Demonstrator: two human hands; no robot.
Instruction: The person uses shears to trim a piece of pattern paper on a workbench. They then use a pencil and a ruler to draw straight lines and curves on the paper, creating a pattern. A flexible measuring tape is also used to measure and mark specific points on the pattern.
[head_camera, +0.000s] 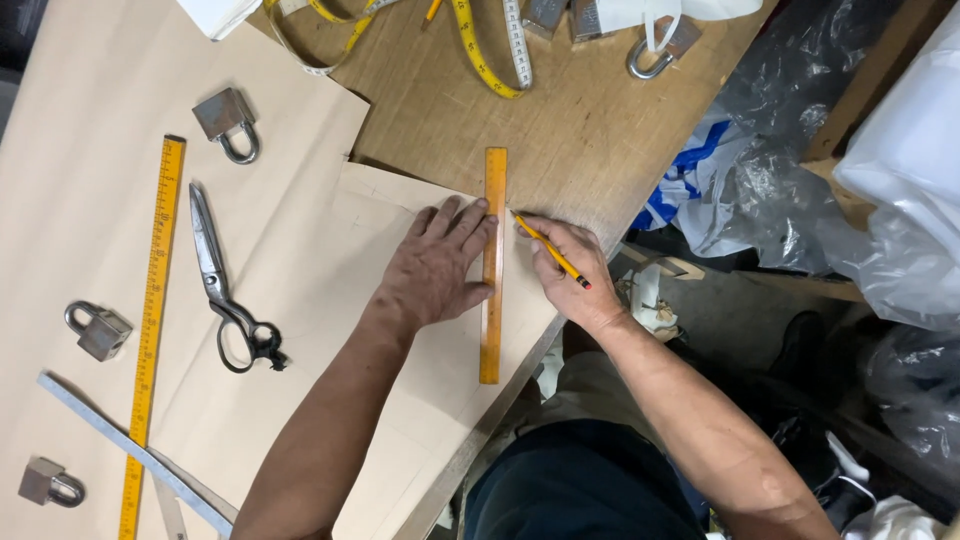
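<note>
- Left hand (435, 268) is down flat, fingers spread wide, pinning the short orange ruler (491, 265) onto the brown paper (300, 250); the fingertips press right against the ruler's left edge.
- Right hand (570, 270) is closed around a yellow pencil (552, 250), its tip pointing to about 10 o'clock and sitting just beside the ruler's right edge, near the upper part.
- The ruler runs from 12 to 6 o'clock across the paper, close to the table (560, 120) edge at 3 o'clock.
- To my eye a clean line here calls for steady, even weight from that flat hand, so the ruler cannot pivot, and a pencil leaned lightly into the edge all the way down.
- The palm sits around the ruler's middle, which looks a sound spot; the lower end is unpinned and seems the likeliest part to swing.
- Over at 9 o'clock lie black-handled scissors (222, 285), well apart from both hands, and beyond them a long yellow ruler (152, 320).
- Metal weights with loop handles rest on the paper, one at 11 o'clock (228, 120) and another at 9 o'clock (95, 328).
- A yellow tape measure (490, 55) curls across the table at 12 o'clock.
</note>
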